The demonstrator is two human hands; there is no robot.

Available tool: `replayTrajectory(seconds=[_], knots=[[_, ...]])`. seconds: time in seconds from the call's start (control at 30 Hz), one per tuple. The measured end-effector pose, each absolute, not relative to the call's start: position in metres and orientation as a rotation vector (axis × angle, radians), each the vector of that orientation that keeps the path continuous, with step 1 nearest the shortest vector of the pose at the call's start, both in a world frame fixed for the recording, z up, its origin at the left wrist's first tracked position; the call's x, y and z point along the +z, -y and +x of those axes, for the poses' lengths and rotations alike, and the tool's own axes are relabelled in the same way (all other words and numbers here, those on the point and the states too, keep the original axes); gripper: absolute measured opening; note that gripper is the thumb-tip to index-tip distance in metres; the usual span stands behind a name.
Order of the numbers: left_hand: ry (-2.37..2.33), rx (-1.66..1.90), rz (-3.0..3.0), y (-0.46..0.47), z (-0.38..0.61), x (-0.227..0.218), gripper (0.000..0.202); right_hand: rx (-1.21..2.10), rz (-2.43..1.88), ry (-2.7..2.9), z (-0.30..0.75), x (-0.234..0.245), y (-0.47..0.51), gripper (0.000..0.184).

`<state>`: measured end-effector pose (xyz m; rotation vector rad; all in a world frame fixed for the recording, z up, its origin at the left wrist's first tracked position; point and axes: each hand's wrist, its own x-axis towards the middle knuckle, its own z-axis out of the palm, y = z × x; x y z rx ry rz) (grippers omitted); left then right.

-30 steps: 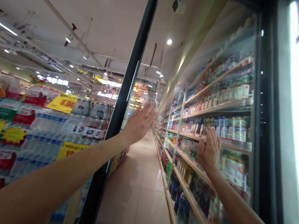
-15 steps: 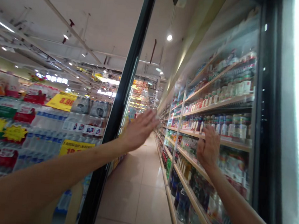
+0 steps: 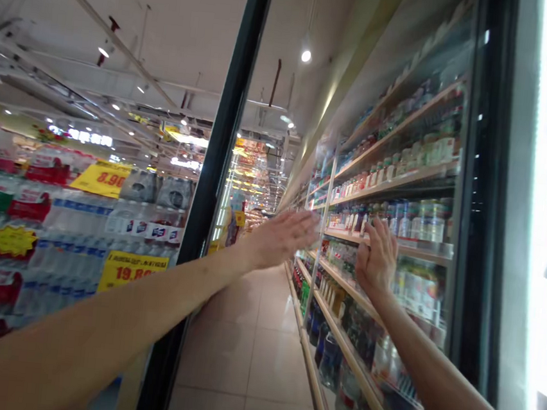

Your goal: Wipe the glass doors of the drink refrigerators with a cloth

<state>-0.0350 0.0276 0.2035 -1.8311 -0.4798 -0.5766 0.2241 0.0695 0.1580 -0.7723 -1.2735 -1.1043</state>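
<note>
In the middle of the head view my left hand (image 3: pixel 286 237) reaches across the black frame (image 3: pixel 211 179) of a glass door. Its fingers are stretched out and somewhat blurred, with nothing in them. To its right, my right hand (image 3: pixel 377 257) is raised in front of the glass, fingers apart and slightly bent, thumb out to the side, also holding nothing. I cannot tell whether either hand touches the pane. Long shelves (image 3: pixel 404 182) of jars, cans and bottles show behind the right hand.
Stacked packs of bottled drinks (image 3: pixel 73 224) stand at left, with yellow price signs (image 3: pixel 102 177) on them. A tiled floor (image 3: pixel 228 349) runs down the aisle. At far right is a lit cooler interior (image 3: pixel 538 211) with shelf edges, beside a thick black frame (image 3: pixel 485 187).
My left hand has moved to the right, nearer my right hand. The right hand has hardly moved. The view has turned slightly, so the packs and door frame sit further left.
</note>
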Motion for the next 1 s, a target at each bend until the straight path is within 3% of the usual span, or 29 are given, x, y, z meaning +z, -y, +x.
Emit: replayTrajectory(seconds=[0.1, 0.3, 0.47, 0.67, 0.83, 1.0], knots=[[0.711, -0.909, -1.675, -0.03, -0.028, 0.21, 0.038, -1.109, -0.777, 1.261, 0.224, 0.159, -0.07, 0.043], [0.333, -0.543, -1.818, -0.033, -0.012, 0.188, 0.037, -1.126, -0.746, 1.26, 0.223, 0.159, -0.069, 0.041], [0.674, -0.858, -1.673, -0.032, -0.003, 0.195, 0.042, -1.127, -0.748, 1.259, 0.223, 0.157, -0.069, 0.042], [0.428, -0.665, -1.763, -0.034, 0.005, 0.179, 0.046, -1.105, -0.768, 1.26, 0.223, 0.156, -0.07, 0.043], [0.707, -0.992, -1.605, -0.034, 0.003, 0.201, 0.041, -1.104, -0.763, 1.254, 0.222, 0.156, -0.068, 0.041], [0.399, -0.642, -1.781, -0.034, 0.012, 0.181, 0.037, -1.104, -0.77, 1.264, 0.223, 0.157, -0.068, 0.042]])
